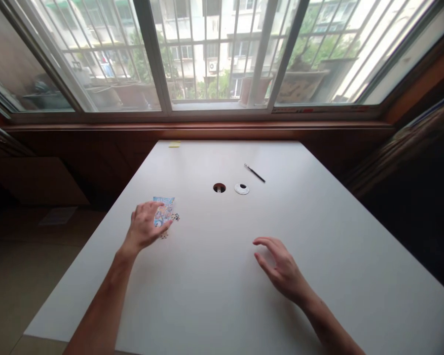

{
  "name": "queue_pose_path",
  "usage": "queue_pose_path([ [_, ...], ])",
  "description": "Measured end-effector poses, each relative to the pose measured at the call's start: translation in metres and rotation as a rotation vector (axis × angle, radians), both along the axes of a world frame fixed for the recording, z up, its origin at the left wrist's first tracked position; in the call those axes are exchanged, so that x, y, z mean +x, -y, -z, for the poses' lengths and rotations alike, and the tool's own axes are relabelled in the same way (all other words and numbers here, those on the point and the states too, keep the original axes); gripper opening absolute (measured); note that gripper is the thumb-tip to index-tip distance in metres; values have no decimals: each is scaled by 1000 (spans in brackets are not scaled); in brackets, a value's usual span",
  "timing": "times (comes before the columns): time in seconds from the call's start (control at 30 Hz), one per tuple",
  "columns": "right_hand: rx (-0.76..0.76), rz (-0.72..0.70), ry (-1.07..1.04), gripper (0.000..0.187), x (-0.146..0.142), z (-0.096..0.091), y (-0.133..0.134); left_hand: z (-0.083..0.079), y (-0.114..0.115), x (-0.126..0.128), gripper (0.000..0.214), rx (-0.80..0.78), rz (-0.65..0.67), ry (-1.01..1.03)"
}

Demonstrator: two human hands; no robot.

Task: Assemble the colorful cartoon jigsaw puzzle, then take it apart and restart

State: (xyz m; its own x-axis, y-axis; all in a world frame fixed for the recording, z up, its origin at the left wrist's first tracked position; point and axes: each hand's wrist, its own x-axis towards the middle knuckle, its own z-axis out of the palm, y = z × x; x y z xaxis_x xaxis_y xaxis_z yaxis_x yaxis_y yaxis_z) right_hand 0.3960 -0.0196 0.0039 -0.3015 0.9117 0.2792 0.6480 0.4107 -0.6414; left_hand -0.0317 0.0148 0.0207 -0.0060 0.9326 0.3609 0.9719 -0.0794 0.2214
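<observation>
My left hand is over the left part of the table, thumb and fingers apart. It partly covers a small flat packet with a colourful blue print; whether the fingers touch it I cannot tell. Beside the packet lies a little cluster of tiny dark and light pieces, too small to name. More such tiny pieces lie just below the thumb. My right hand is at the right of the table's middle, fingers curved and apart from the thumb, with nothing between them.
The white table has a round hole, with a round grommet cover lying beside it. A black pen lies farther back. At the far left corner is a yellow sticky note. Behind the table runs a barred window.
</observation>
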Motion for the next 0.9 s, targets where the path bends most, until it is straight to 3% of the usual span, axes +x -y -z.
queue_pose_path([
  [0.1,-21,-30,1,21,0,1,0,7,2,-23,69,-110,-48,-38],
  [0.27,-48,-89,28,18,-5,4,2,17,0,-21,52,-170,-20,4],
  [0.47,-67,-93,22,16,-8,2,3,21,-10,-28,35,28,17,153],
  [0.6,-60,-72,-3,14,-10,-3,4,10,-9,-23,38,216,-115,215],
  [0.67,-60,-64,-19,12,-11,-3,5,-3,-8,-3,34,356,-133,248],
  [0.73,-65,-58,-34,11,-12,-3,5,-15,-10,32,28,409,3,251],
  [0.8,-64,-40,-57,10,-13,-1,5,-20,-16,83,26,317,246,187],
  [0.9,-19,27,-121,11,-13,4,3,-10,-27,171,27,78,527,43],
])
